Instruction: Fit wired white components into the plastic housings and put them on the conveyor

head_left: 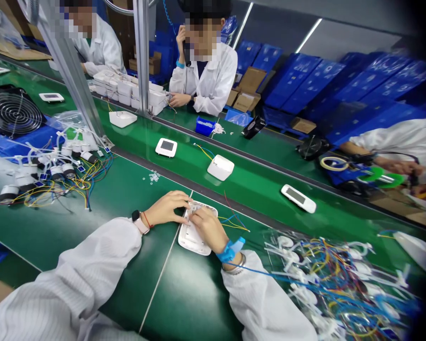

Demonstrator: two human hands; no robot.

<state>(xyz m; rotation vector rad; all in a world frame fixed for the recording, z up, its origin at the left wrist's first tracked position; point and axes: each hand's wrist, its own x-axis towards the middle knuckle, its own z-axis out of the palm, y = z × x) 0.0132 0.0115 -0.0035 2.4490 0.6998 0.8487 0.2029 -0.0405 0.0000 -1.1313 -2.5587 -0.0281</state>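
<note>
A white plastic housing (195,241) lies on the green table in front of me, its inner side facing up. Red, blue and yellow wires stick out past its right edge. My left hand (166,208) rests at the housing's upper left edge, fingers apart, thumb touching the rim. Over the upper middle of the housing is my right hand (208,227), its fingers bent together and pointing down into it; whatever is between the fingertips is hidden. A blue wrist strap (230,251) circles my right wrist.
Wired white parts are heaped at left (57,166) and right (323,279). Small white rings (154,176) lie beyond my left hand. A green belt (191,163) carries white housings, with a metal post (71,71) at its edge. People in white coats sit across, one holding a phone.
</note>
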